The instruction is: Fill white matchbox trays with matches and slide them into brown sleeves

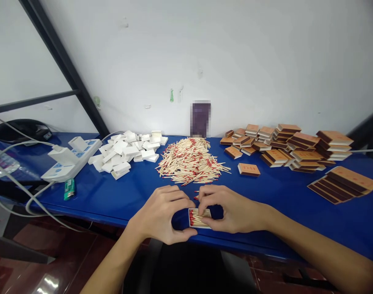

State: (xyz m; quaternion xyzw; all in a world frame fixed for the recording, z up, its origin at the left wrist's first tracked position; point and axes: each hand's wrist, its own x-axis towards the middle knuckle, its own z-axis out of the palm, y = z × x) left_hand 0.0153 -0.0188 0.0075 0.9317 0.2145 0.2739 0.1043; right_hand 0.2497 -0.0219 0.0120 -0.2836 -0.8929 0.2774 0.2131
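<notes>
A small white tray with red-tipped matches in it lies on the blue table near its front edge. My left hand curves around the tray's left end, thumb at the near side and fingers at the far side, closed on it. Over the tray's right part is my right hand, its fingertips pinched together on the matches. A few loose matches lie just beyond the tray, partly hidden by my fingers. Behind both hands rises a large heap of matches.
White empty trays are piled at the left, with a power strip and a green lighter beyond. Matchboxes are stacked at the right, with flat sleeves nearer. A dark pixelated object stands against the wall.
</notes>
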